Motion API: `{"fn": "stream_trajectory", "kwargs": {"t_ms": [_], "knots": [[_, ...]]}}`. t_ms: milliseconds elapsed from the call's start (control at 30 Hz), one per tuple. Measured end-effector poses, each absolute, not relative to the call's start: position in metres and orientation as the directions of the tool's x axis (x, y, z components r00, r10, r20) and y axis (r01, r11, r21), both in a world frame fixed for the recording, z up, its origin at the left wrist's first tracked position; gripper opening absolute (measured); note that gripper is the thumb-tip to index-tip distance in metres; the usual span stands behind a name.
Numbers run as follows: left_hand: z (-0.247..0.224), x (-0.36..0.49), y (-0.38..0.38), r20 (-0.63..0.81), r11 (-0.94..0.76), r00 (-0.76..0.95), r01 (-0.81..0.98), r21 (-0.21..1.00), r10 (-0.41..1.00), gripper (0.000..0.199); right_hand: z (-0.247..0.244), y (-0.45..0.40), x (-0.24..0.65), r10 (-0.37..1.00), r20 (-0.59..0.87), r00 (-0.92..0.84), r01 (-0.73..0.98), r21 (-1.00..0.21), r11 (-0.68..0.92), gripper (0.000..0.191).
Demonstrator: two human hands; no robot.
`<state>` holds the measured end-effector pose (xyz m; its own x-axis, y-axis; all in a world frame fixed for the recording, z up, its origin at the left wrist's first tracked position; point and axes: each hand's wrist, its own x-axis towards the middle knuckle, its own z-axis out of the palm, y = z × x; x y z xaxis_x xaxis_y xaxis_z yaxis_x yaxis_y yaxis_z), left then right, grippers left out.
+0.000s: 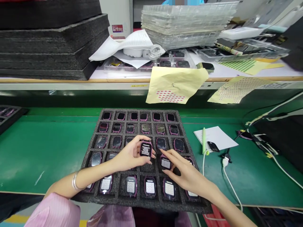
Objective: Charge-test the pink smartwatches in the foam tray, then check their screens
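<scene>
My left hand (136,153) grips a smartwatch body (146,149) by its edges, above the foam tray. Its lit dark screen carries lines of white text. My right hand (178,167) has thumb and fingers around a second smartwatch body (166,162), at a compartment of the tray; its screen shows a pale panel. The black foam tray (139,203) holds rows of purple-rimmed watch bodies. Those in the front row, such as one watch (150,186), have lit white screens, while the back rows look dark. My forearms and hands hide some compartments.
A green work surface (54,142) lies under the tray. To the right are a white paper (219,137), a green pen-like tool (204,142) and white cables (230,183). The shelf behind bears stacked black foam (47,47), clear plastic trays (187,23) and hanging yellow sticker sheets (175,83).
</scene>
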<state>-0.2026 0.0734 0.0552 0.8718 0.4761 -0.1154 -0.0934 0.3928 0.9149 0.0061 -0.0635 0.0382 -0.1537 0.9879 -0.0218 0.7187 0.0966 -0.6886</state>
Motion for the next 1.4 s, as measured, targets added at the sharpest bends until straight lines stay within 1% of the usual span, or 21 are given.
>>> {"fn": "stream_trajectory", "kwargs": {"t_ms": [67,100,200,300,467,567,633,700,767,867,933,967,1033,1067,1100,1133,1200,1267,1300,1333,1400], "knots": [[0.051,-0.204,0.071,-0.126,0.353,0.889,-0.042,0.935,0.439,0.055,0.039,-0.062,0.005,0.980,-0.005,-0.197,0.805,-0.571,0.158,0.054],[0.048,-0.204,0.069,-0.139,0.333,0.895,-0.011,0.943,0.423,0.054,0.041,-0.061,0.004,0.975,0.011,-0.221,0.835,-0.515,0.195,0.051],[0.042,-0.203,0.063,-0.166,0.302,0.896,0.038,0.953,0.411,0.043,0.047,-0.057,0.001,0.963,0.065,-0.260,0.885,-0.384,0.265,0.042],[0.041,-0.200,0.059,-0.154,0.312,0.882,0.008,0.950,0.446,0.030,0.052,-0.056,-0.001,0.965,0.104,-0.240,0.910,-0.323,0.261,0.036],[0.041,-0.198,0.056,-0.132,0.323,0.870,-0.033,0.946,0.475,0.025,0.056,-0.064,0.003,0.972,0.167,-0.164,0.904,-0.370,0.216,0.033],[0.038,-0.200,0.057,-0.120,0.266,0.886,-0.004,0.964,0.448,0.036,0.059,-0.068,0.005,0.973,0.185,-0.141,0.879,-0.428,0.209,0.031],[0.034,-0.202,0.058,-0.097,0.137,0.903,0.043,0.990,0.418,0.046,0.063,-0.069,0.005,0.973,0.187,-0.132,0.867,-0.455,0.205,0.030],[0.030,-0.202,0.058,-0.048,-0.107,0.912,0.100,0.989,0.408,0.049,0.067,-0.068,0.004,0.974,0.177,-0.145,0.852,-0.477,0.213,0.030],[0.028,-0.201,0.056,-0.001,-0.352,0.917,0.154,0.923,0.399,0.047,0.071,-0.063,0.002,0.968,0.161,-0.191,0.835,-0.491,0.246,0.030],[0.031,-0.203,0.051,0.047,-0.572,0.935,0.175,0.801,0.351,0.040,0.074,-0.046,-0.002,0.941,0.159,-0.298,0.791,-0.510,0.337,0.029],[0.040,-0.210,0.050,0.088,-0.722,0.937,0.199,0.662,0.339,0.037,0.073,-0.028,-0.009,0.913,0.184,-0.365,0.750,-0.523,0.405,0.028],[0.045,-0.216,0.051,0.097,-0.791,0.929,0.246,0.561,0.357,0.035,0.072,-0.019,-0.014,0.897,0.200,-0.395,0.728,-0.527,0.438,0.028],[0.054,-0.233,0.057,0.068,-0.849,0.882,0.425,0.314,0.466,0.025,0.066,0.000,-0.027,0.861,0.214,-0.461,0.691,-0.523,0.500,0.026],[0.056,-0.243,0.061,0.040,-0.829,0.839,0.526,0.190,0.542,0.021,0.062,0.007,-0.035,0.846,0.196,-0.496,0.689,-0.505,0.521,0.025],[0.056,-0.253,0.065,0.010,-0.787,0.790,0.611,0.083,0.614,0.023,0.057,0.013,-0.044,0.836,0.163,-0.524,0.701,-0.475,0.532,0.023],[0.054,-0.262,0.068,-0.015,-0.745,0.745,0.667,0.010,0.666,0.025,0.052,0.018,-0.054,0.834,0.118,-0.539,0.727,-0.436,0.531,0.021],[0.045,-0.278,0.071,-0.037,-0.709,0.708,0.705,-0.025,0.705,0.022,0.043,0.021,-0.074,0.854,0.043,-0.519,0.790,-0.357,0.498,0.015],[0.033,-0.288,0.072,-0.038,-0.702,0.701,0.712,-0.004,0.712,0.016,0.037,0.020,-0.091,0.885,0.012,-0.465,0.839,-0.313,0.445,0.008],[0.027,-0.292,0.072,-0.031,-0.702,0.702,0.712,0.005,0.711,0.016,0.035,0.019,-0.097,0.899,0.006,-0.439,0.855,-0.306,0.419,0.010],[0.023,-0.295,0.073,-0.019,-0.706,0.707,0.707,0.033,0.707,0.017,0.034,0.017,-0.102,0.911,0.000,-0.412,0.870,-0.299,0.393,0.014],[0.017,-0.300,0.076,0.012,-0.722,0.729,0.675,0.153,0.685,0.019,0.036,0.014,-0.108,0.930,-0.009,-0.368,0.889,-0.299,0.348,0.023]]}}
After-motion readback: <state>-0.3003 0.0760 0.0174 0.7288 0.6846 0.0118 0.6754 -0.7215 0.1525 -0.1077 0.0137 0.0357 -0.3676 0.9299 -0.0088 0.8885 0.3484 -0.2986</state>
